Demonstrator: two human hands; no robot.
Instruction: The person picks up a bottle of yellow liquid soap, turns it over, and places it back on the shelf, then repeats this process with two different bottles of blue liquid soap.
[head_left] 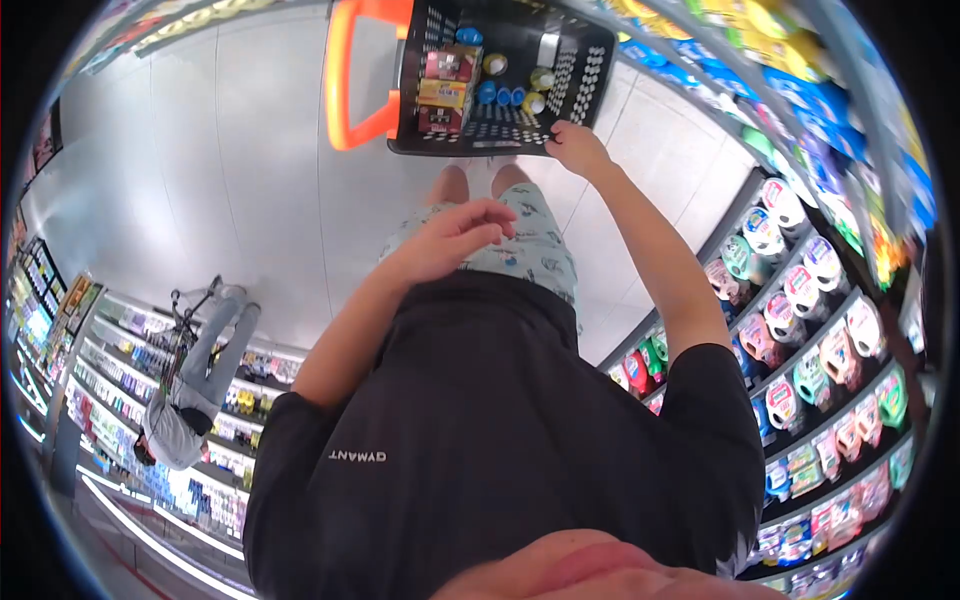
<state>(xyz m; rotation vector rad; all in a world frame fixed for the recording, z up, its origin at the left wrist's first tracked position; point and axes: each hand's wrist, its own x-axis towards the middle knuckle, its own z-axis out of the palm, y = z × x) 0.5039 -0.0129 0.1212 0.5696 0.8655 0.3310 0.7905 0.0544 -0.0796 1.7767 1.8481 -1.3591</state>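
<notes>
My right hand grips the near right corner of a black basket, its fingers wrapped on the rim. An orange handle juts from the basket's left side. Inside the basket are stacked red and yellow boxes at the left and several blue-capped and yellow-capped bottles in the middle and right. My left hand hangs in front of my waist, holding nothing, its fingers loosely bent and apart.
Shelves of detergent bottles curve along the right side. Blue and yellow packs fill the upper right. At the left, a person in grey is beside a wheeled item and more stocked shelves. Pale floor tiles lie around my legs.
</notes>
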